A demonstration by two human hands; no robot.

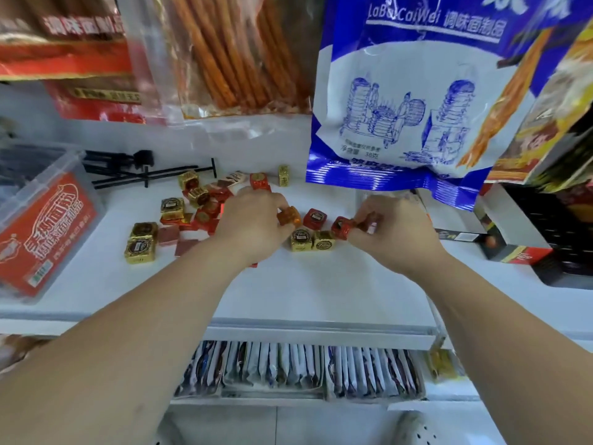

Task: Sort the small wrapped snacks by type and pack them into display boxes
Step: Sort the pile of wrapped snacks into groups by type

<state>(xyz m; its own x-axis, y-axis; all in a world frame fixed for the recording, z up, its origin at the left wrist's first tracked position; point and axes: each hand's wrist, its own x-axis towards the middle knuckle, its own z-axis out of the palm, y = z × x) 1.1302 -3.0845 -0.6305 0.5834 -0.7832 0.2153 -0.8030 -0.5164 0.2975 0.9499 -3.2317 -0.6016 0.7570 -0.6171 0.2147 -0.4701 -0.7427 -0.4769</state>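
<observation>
Small wrapped snack cubes lie scattered on a white shelf point(308, 284). Gold-wrapped ones sit at the left point(142, 240) and in a pair at the middle point(311, 240); red-wrapped ones point(315, 218) lie among them and in a heap behind my left hand. My left hand point(253, 221) pinches an orange-wrapped cube point(289, 217) at its fingertips. My right hand point(394, 228) grips red-wrapped cubes point(343, 227) between thumb and fingers. A dark display box point(513, 248) stands at the right, partly cut off.
A clear plastic tub with a red label point(45, 226) sits at the left. Black hook rods point(144, 175) lie at the back. Large snack bags hang above, a blue-and-white one point(407, 101) low over the shelf. Packets fill the shelf below point(301, 367).
</observation>
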